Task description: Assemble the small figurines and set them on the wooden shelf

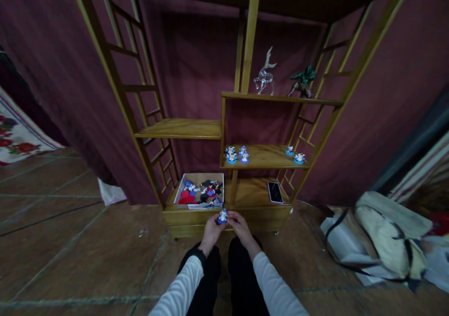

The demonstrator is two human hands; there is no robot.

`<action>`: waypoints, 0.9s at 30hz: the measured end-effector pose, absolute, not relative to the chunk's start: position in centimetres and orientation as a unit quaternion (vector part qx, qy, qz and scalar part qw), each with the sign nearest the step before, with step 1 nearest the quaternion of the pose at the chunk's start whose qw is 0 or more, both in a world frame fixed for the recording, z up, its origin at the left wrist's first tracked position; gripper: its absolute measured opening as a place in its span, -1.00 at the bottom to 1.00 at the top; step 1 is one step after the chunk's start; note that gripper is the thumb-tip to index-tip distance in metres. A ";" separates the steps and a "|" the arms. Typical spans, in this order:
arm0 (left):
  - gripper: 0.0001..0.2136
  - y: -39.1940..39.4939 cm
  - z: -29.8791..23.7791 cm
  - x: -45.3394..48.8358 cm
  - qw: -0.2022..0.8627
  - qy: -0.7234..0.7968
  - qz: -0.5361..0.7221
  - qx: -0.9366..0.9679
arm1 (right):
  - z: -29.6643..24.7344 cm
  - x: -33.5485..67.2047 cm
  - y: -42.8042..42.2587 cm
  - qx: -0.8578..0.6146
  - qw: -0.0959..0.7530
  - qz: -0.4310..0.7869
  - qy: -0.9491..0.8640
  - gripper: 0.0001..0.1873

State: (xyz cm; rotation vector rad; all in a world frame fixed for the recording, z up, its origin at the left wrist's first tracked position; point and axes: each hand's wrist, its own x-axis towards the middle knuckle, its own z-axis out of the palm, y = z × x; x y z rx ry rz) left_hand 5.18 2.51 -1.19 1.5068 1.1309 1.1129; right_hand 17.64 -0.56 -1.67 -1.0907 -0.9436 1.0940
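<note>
Between my two hands, in front of the shelf's bottom board, is a small purple and white figurine [222,216] on a purple base. My left hand [212,229] grips it from the left. The fingers of my right hand [238,225] close on its right side. Just beyond, a cardboard box [177,197] holds several more figurines, among them red, blue and black ones. On the middle right shelf, purple figurines [244,157] and blue-based figurines [231,157] stand together at the left end. Two more blue-based figurines [299,158] stand at the right end.
The wooden display shelf [182,128] stands against a dark red curtain [196,63]. Its upper right board bears a clear deer figurine [264,80] and a green-cloaked figure [304,80]. A phone [275,192] lies on the bottom board. Bags [389,232] lie on the floor at right.
</note>
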 end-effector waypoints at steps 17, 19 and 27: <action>-0.55 0.9 1.0 5.0 0.695 0.393 0.439 0.412 | -1.5 17.8 0.0 -0.492 0.591 0.451 -0.452 -0.73; -0.57 1.0 0.9 4.9 0.695 0.397 0.439 0.408 | -1.6 17.7 0.0 -0.498 0.593 0.449 -0.447 -0.74; -0.63 1.4 1.3 5.0 0.661 0.418 0.427 0.454 | -2.0 17.8 0.2 -0.492 0.602 0.458 -0.431 -0.74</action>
